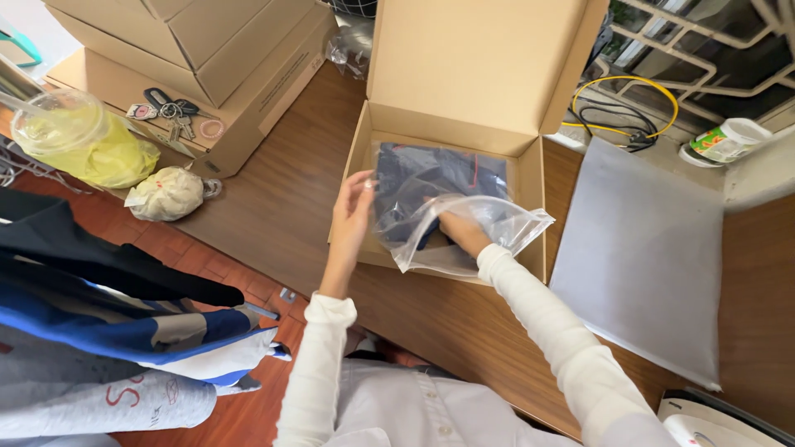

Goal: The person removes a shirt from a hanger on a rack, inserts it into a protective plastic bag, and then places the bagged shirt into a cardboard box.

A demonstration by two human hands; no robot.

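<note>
Hiding right hand [460, 232], clear bag [464, 228]

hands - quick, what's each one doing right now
Left hand: open, fingers on the clear bag edge.
Right hand: inside the bag on the dark garment; grip cannot be told.

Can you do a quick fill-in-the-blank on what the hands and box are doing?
1. The right hand is pushed inside a clear ____ bag.
2. The bag lies in an open ____ box.
3. The left hand touches the bag's ____ edge.
4. The garment inside is dark ____.

Missing: plastic; cardboard; left; blue
</note>
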